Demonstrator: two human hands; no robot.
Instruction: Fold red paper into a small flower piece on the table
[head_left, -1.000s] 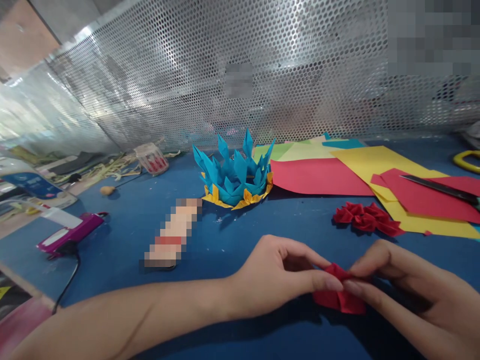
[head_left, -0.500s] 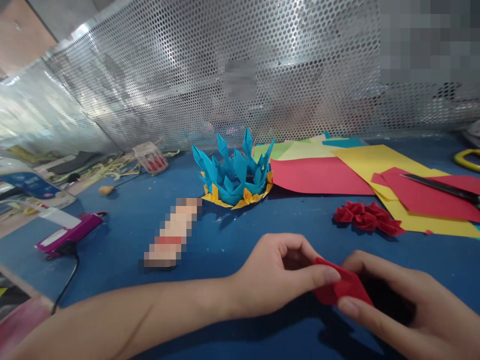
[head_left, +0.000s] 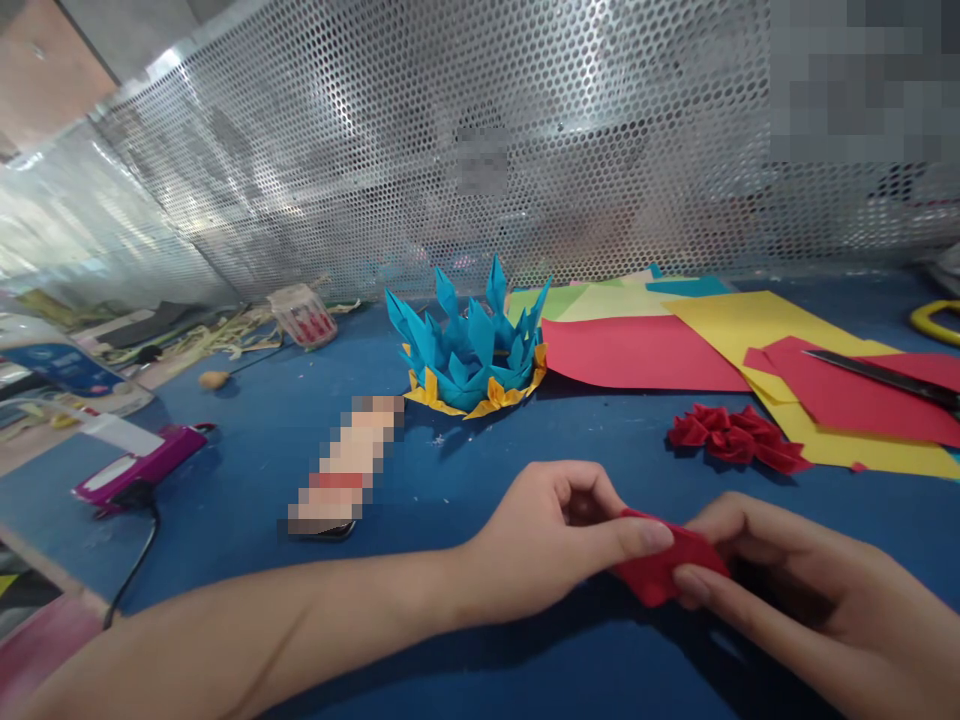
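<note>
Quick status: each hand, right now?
Left hand: closed, pinching the folded red paper.
Right hand: closed, holding the same paper's right end.

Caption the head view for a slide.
Left hand and right hand pinch folded red paper over a blue table, a crown-shaped blue-and-yellow papercraft beyond.

The folded paper [head_left: 654, 580] I hold is plain red, matching the cluster [head_left: 727, 440] at my one o'clock. At twelve, the crown [head_left: 480, 345] is bright blue edged in golden yellow; beyond, silver mesh [head_left: 375, 150] is dotted with dark holes. Towards one lie a red sheet [head_left: 637, 355] and a yellow sheet [head_left: 765, 320]. At ten, the power strip [head_left: 142, 468] is purple. My tabletop [head_left: 427, 480] is blue.
</note>
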